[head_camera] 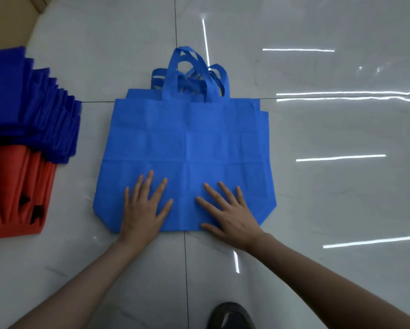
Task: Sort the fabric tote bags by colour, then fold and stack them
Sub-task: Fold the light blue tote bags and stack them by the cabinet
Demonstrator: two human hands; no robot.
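Head view: light-blue tote bag [187,143] lies flat on the floor [318,186], handles [189,72] pointing away from the person. Edges of more light-blue bags show beneath it at the top corners and right side.
Left hand [143,210]: grip fully open, fingers straight and spread, palm pressed on the bag's lower left; nothing held.
Right hand [230,212]: likewise flat, on the lower middle-right; nothing held.
Sorted piles: dark-blue stack [28,110] at far left, folded and fanned. The orange stack [14,191] sits just nearer, with the dark-blue pile overlapping its far edge.
Step (judged): smoothing before the fold.
Risk 1: glossy tile looks slick, so a sideways push could slide the layers out of line.
Risk 2: the handles are tangled loops and, if folded in as they lie, would make a lumpy fold.
Risk 3: the fanned dark-blue stack may slump if more is added.
Surface: pale marble-look tiles, dark grout lines, strip-light reflections.
Room: beige wall base [9,15] at top left; dark shoe [231,315] at bottom edge.
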